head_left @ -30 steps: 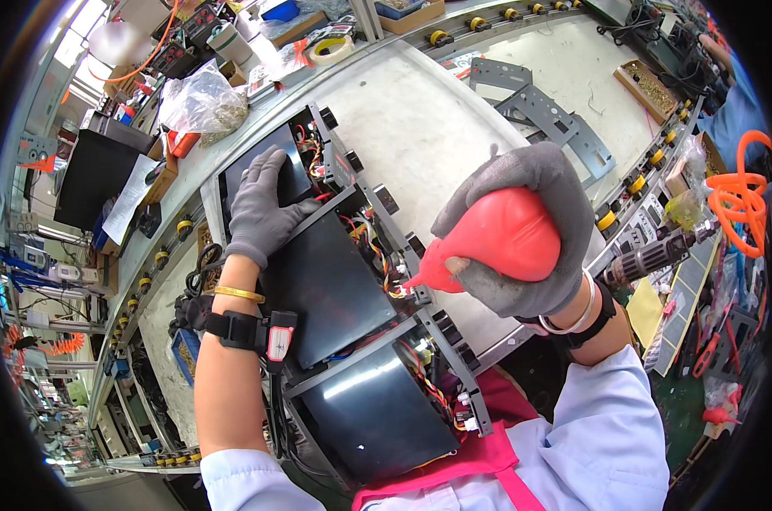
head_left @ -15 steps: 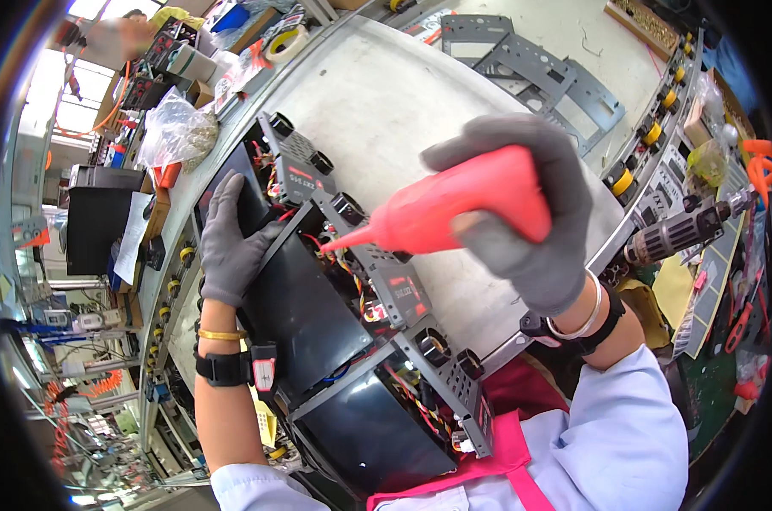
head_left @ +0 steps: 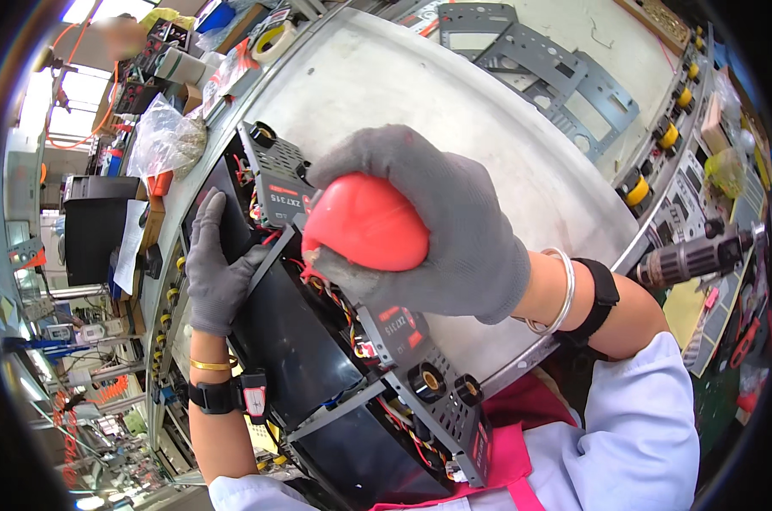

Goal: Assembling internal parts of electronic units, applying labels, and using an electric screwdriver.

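Three black box-shaped units with grey perforated metal panels stand in a row: a near one (head_left: 364, 456), a middle one (head_left: 296, 341) and a far one (head_left: 226, 183). Coloured wires (head_left: 339, 311) show between the boxes and their panels. My left hand (head_left: 214, 277), in a grey glove, lies with fingers stretched over the far and middle units, thumb at the metal edge between them. Gripped in my gloved right hand (head_left: 467, 221) is a red squeeze bottle (head_left: 369, 223), its rounded base toward me, above the middle unit's wired side. The bottle's nozzle is mostly hidden.
Grey cut-out metal plates (head_left: 530, 60) lie on the white surface at the far right. A power driver (head_left: 692, 260) is at the right, past rollers with yellow rims (head_left: 634, 189). A clear plastic bag (head_left: 164, 136) and a tape roll (head_left: 275, 43) sit at the upper left.
My right hand has moved left over the units and tipped the bottle, which earlier showed side-on with its nozzle pointing left. My left hand stays at nearly the same place on the units.
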A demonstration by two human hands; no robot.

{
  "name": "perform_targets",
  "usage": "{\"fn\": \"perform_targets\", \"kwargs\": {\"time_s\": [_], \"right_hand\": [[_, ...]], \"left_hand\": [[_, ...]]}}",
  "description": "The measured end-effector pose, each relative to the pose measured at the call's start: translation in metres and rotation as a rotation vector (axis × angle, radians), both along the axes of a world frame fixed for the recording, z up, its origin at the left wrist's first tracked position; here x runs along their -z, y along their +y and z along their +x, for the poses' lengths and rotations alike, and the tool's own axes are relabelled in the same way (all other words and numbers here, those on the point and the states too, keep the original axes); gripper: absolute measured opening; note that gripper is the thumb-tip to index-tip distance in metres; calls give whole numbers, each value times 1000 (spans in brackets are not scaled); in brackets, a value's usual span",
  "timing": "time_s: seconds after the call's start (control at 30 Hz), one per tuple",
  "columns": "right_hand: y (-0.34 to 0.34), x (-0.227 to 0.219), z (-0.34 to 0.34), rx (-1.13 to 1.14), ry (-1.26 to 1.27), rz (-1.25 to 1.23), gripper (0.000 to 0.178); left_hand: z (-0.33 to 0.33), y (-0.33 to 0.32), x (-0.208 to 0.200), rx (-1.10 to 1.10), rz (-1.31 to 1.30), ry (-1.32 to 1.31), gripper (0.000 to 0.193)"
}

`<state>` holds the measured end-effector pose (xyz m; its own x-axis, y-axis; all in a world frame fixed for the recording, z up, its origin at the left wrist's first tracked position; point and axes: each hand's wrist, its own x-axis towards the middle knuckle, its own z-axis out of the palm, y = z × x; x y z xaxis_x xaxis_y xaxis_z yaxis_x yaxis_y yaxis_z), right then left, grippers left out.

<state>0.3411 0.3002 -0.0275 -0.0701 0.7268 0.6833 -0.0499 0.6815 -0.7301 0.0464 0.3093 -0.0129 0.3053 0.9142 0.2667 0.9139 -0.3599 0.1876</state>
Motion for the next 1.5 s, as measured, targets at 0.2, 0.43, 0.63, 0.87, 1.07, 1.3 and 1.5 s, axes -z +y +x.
{"fn": "perform_targets", "kwargs": {"time_s": [0.2, 0.43, 0.63, 0.87, 1.07, 1.3, 1.5], "right_hand": [[8, 8, -2, 16, -16, -95, 44], [18, 2, 1, -39, -54, -130, 41], [29, -1, 0, -63, -123, -92, 42], [37, -5, -6, -152, -79, -68, 43], [36, 0, -8, -119, -103, -36, 44], [28, 4, -6, -192, 1, -137, 46], [25, -1, -2, -98, -18, -111, 48]], "left_hand": [[4, -1, 1, -42, 9, -21, 90], [9, -2, -3, -78, -15, -36, 93], [14, 1, -7, -80, -39, -29, 93], [11, -1, -9, -61, -20, 13, 95], [12, -1, -6, -55, -36, -17, 95], [11, -2, -6, -65, -29, -16, 96], [13, -5, -11, -66, 0, 44, 94]]}}
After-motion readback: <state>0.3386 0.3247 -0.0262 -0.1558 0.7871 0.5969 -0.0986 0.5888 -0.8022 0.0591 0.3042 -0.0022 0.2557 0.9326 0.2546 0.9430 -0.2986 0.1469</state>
